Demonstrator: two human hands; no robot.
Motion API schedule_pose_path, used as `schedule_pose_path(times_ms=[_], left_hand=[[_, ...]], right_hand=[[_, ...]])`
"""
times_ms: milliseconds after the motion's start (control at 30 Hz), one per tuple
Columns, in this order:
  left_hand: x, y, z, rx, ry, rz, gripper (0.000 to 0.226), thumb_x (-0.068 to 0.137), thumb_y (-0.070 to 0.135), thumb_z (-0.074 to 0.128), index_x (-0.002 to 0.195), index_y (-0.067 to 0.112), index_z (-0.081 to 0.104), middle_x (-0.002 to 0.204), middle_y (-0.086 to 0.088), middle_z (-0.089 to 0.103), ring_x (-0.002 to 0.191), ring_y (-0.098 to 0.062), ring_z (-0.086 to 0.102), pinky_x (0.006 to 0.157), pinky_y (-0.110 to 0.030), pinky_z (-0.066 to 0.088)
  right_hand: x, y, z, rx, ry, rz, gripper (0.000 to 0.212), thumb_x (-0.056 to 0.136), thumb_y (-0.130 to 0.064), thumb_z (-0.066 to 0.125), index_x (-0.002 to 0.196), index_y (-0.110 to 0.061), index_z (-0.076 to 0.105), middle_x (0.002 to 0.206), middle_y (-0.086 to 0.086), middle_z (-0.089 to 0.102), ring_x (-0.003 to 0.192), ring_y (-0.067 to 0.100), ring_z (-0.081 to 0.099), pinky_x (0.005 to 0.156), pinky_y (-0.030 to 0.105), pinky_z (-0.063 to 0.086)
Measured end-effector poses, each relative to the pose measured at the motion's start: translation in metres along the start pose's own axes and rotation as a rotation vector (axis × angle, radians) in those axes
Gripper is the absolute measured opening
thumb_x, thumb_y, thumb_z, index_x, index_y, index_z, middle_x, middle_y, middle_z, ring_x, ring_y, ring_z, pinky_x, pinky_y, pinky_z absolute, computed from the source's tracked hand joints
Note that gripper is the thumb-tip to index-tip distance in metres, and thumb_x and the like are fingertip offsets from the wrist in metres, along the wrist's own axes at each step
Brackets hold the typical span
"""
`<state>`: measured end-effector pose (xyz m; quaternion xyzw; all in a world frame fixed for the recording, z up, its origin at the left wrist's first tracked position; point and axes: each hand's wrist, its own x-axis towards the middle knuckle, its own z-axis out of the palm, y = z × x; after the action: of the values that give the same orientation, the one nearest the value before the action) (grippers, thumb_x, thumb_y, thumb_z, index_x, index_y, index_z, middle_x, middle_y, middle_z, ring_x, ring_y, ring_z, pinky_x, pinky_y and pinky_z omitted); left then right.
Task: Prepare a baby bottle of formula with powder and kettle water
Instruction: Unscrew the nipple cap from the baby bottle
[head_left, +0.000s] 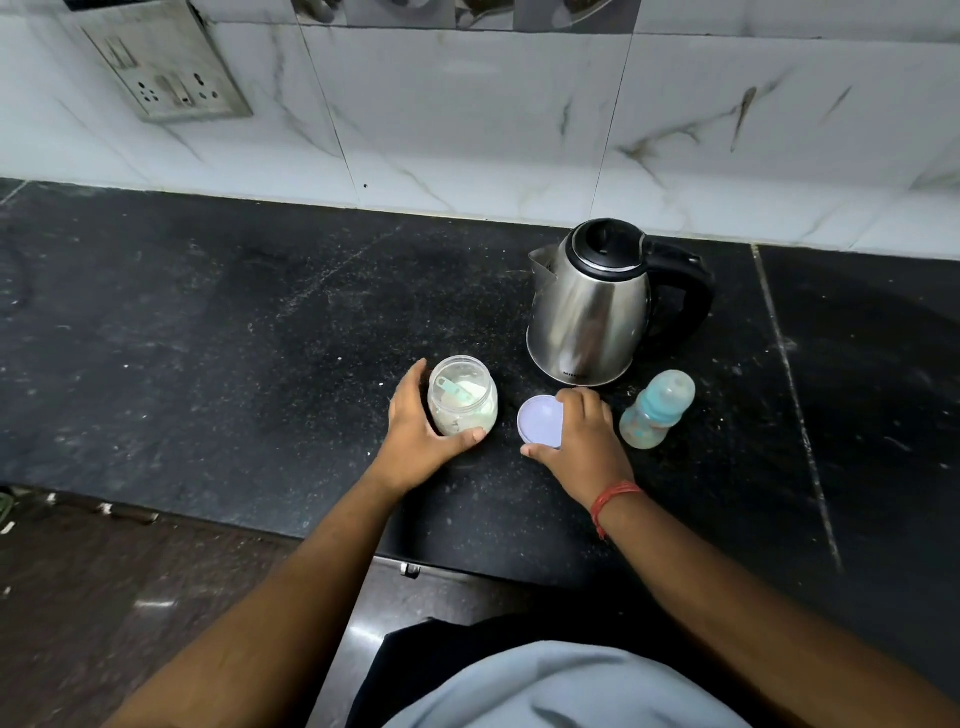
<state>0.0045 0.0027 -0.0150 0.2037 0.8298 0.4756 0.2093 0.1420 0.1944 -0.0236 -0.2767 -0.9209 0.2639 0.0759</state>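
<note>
With its lid off, the powder jar (462, 397) stands upright on the black counter (208, 338), just left of and nearer than the kettle (589, 306). Clear plastic, pale formula powder inside, a teal scoop (457, 391) lying in it.

Left hand (422, 431) grips the jar: fingers curled round its left side, thumb wrapped across the near base.

Lid (540, 420) is pale lilac, between the jar and the baby bottle, directly in front of the kettle base. Inner face up. Right hand (582, 441) holds it by the rim: fingers curled over the far-right edge, thumb on the near edge. Cannot tell whether the lid sits flat on the counter or is slightly lifted. Red thread band (610, 499) on the right wrist.

Baby bottle (657, 410) stands just right of the lid hand, near the kettle's front right. Clear body, blue collar, cap on. Not touched by either hand.

Kettle: stainless, black lid closed, spout to the left, black handle to the right, close to the white marble-look tiled wall (467, 114).

Socket plate (166, 67) on the wall, well left of the kettle.
</note>
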Motion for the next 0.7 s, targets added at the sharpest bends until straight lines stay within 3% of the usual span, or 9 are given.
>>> schedule_pose_path(times_ms=[167, 333, 467, 600, 700], left_hand=[[-0.003, 0.015, -0.011, -0.123, 0.147, 0.07, 0.106, 0.074, 0.068, 0.067, 0.16, 0.03, 0.017, 0.165, 0.012, 0.017, 0.155, -0.008, 0.015, 0.129, -0.046, 0.017], [0.0, 0.064, -0.006, -0.001, 0.227, 0.417, 0.083, 0.088, 0.058, 0.06, 0.156, 0.031, 0.019, 0.168, 0.002, 0.02, 0.157, -0.016, 0.016, 0.127, -0.051, 0.018], [0.003, 0.098, 0.019, 0.101, 0.148, 0.593, 0.088, 0.091, 0.062, 0.057, 0.158, 0.012, 0.027, 0.169, -0.004, 0.02, 0.159, -0.025, 0.014, 0.123, -0.066, 0.015], [0.003, 0.111, 0.049, 0.145, 0.041, 0.658, 0.088, 0.092, 0.064, 0.056, 0.159, 0.015, 0.025, 0.17, -0.006, 0.02, 0.159, -0.024, 0.013, 0.127, -0.059, 0.009], [-0.001, 0.114, 0.069, 0.139, -0.03, 0.679, 0.085, 0.092, 0.055, 0.061, 0.159, 0.016, 0.026, 0.17, -0.002, 0.02, 0.159, -0.02, 0.014, 0.129, -0.05, 0.011]], right_hand=[[-0.01, -0.009, -0.018, 0.064, 0.107, -0.102, 0.074, 0.074, -0.038, 0.087, 0.13, -0.006, 0.053, 0.14, 0.01, 0.05, 0.127, 0.031, 0.05, 0.108, 0.038, 0.044], [-0.014, -0.022, -0.056, 0.132, 0.255, -0.155, 0.062, 0.079, -0.033, 0.084, 0.127, -0.008, 0.056, 0.136, 0.007, 0.053, 0.124, 0.023, 0.052, 0.108, 0.028, 0.038], [-0.014, -0.018, -0.09, 0.119, 0.373, -0.173, 0.054, 0.08, -0.033, 0.083, 0.122, -0.008, 0.059, 0.132, 0.008, 0.057, 0.122, 0.021, 0.053, 0.107, 0.026, 0.038], [-0.015, 0.002, -0.115, 0.095, 0.433, -0.107, 0.051, 0.081, -0.029, 0.083, 0.121, -0.007, 0.06, 0.13, 0.008, 0.058, 0.122, 0.025, 0.054, 0.104, 0.027, 0.039], [-0.019, 0.021, -0.125, 0.11, 0.425, -0.033, 0.056, 0.082, -0.03, 0.082, 0.127, -0.009, 0.057, 0.134, 0.007, 0.055, 0.126, 0.024, 0.05, 0.105, 0.025, 0.035]])
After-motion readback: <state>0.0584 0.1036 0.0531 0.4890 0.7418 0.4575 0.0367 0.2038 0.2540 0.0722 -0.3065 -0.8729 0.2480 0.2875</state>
